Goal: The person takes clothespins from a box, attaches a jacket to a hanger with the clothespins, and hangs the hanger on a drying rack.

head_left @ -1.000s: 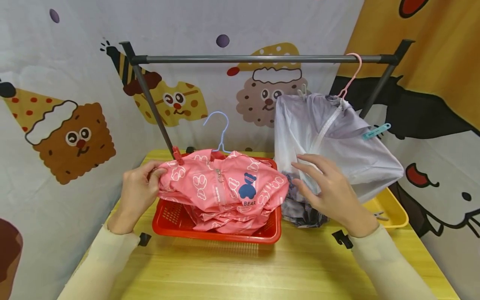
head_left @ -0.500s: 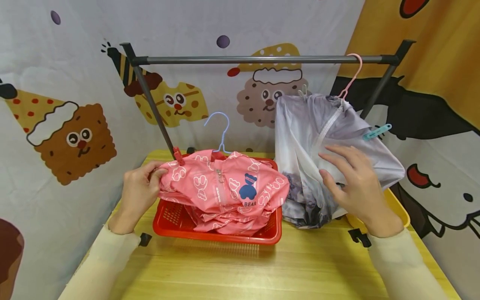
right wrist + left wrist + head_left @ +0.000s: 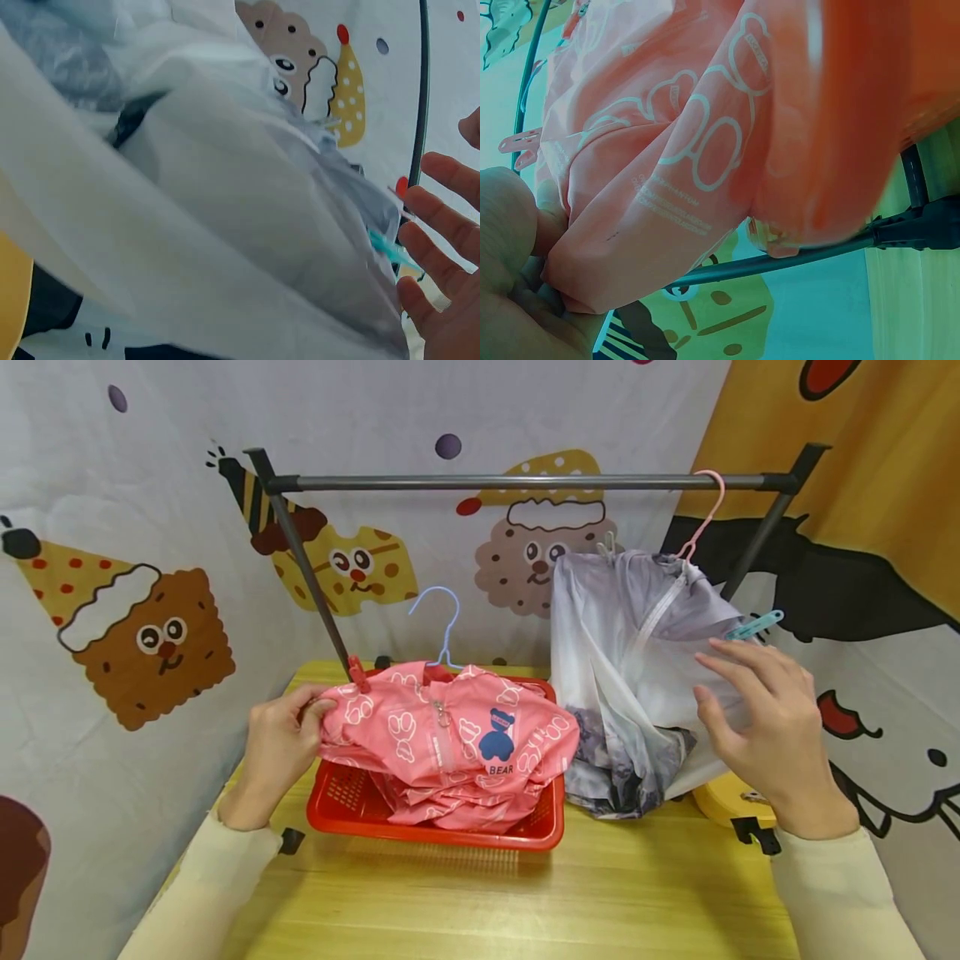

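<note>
A pink jacket with white bear prints and a blue bear lies bunched over a red basket. The hook of a blue hanger rises from its collar, and a red clothespin clips its left shoulder. My left hand pinches the jacket's left edge; the left wrist view shows the cloth between thumb and fingers. Out to the right, my right hand holds nothing, its fingers spread beside a grey-white jacket. A teal clothespin on that jacket is just above the fingertips.
A dark rack's rail spans the back of the wooden table. The grey-white jacket hangs there by a pink hanger, a pale clothespin at its left shoulder. Behind it, a yellow tray is partly hidden.
My right hand has moved rightward across the front of the grey-white jacket, away from the pink one. My left hand keeps its pinch and has hardly moved.
</note>
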A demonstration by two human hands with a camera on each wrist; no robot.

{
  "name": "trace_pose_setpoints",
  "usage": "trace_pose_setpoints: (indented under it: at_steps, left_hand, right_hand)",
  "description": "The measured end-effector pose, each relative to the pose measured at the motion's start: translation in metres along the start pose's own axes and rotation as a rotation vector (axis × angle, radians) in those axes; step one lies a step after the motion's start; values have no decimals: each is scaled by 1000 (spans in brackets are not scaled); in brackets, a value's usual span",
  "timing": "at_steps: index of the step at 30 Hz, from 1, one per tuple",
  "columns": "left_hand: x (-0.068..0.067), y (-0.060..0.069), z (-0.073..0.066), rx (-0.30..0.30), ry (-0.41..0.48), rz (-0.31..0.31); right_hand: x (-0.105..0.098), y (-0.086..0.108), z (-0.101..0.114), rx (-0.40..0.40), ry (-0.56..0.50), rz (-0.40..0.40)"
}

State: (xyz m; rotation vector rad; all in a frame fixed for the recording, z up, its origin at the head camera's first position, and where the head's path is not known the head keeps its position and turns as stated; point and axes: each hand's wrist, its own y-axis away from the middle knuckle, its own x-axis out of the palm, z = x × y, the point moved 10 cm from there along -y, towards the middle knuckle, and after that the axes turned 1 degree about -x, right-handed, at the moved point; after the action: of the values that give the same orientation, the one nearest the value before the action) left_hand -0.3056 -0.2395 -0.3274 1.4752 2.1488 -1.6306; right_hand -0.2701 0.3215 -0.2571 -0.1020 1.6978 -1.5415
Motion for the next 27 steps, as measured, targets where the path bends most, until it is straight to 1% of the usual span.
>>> trace_pose_setpoints:
  at_steps: [5, 11, 14, 17, 21, 24, 27]
  left_hand:
    - [0, 0, -1, -1, -2, 3]
    - [-1, 1, 0, 0, 4, 0]
    - [-1, 1, -1, -1, 5, -3]
    - [-1, 1, -1, -8, 4, -1]
    - [0, 2, -1, -18, 2, 10]
    - [0, 2, -1, -19, -2, 13]
    - [0, 2, -1, -13, -8, 11]
  right_hand:
    - [-16, -2, -8, 47, -12, -59]
    - [-32, -6, -10, 80, -15, -120]
    - [-38, -3, -20, 97, 6, -153]
    - [-42, 1, -32, 114, 43, -151]
    - [-46, 6, -44, 144, 82, -108]
    - [-48, 9, -52, 170, 92, -86]
    - [-49, 11, -59, 197, 86, -83]
